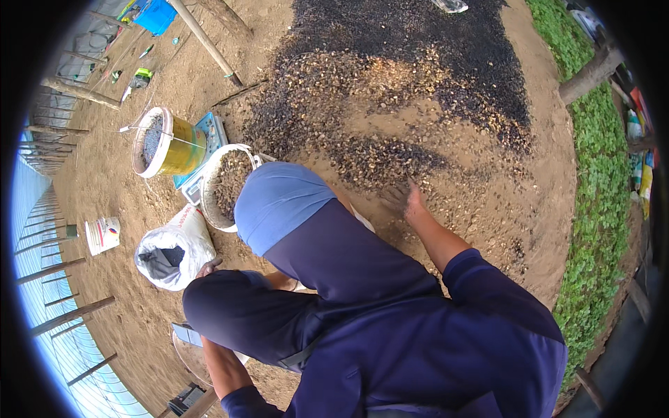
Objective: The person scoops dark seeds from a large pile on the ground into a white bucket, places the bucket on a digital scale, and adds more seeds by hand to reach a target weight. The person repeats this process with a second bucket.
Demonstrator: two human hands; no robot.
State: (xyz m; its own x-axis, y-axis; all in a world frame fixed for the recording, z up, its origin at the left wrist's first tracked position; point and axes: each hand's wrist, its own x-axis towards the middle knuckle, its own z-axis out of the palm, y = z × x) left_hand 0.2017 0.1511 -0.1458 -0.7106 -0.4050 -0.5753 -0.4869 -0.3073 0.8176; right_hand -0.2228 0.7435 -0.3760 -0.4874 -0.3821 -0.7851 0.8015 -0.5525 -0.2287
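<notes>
Low over the soil, my right hand (400, 198), dirty, rests at the near edge of a spread of small dark and tan seed-like pieces (387, 159). Its fingers look apart and nothing shows in its grasp. Fingers of my left hand (210, 267) show beside a white woven sack (201, 230) with dark grains inside. My bent knee hides the rest of that hand, so its grip is unclear. A white-rimmed bucket (207, 211) of brown pieces stands near my other knee. Behind it, a yellow bucket (183, 145) of dark grains sits on a blue scale (214, 130).
A denser black layer (418, 28) covers the ground ahead. Wooden posts (206, 44) rise at the left, near a blue container (156, 16). A white pail (103, 235) stands far left. Green plants (598, 209) line the right. A flat device (186, 334) lies by my left forearm.
</notes>
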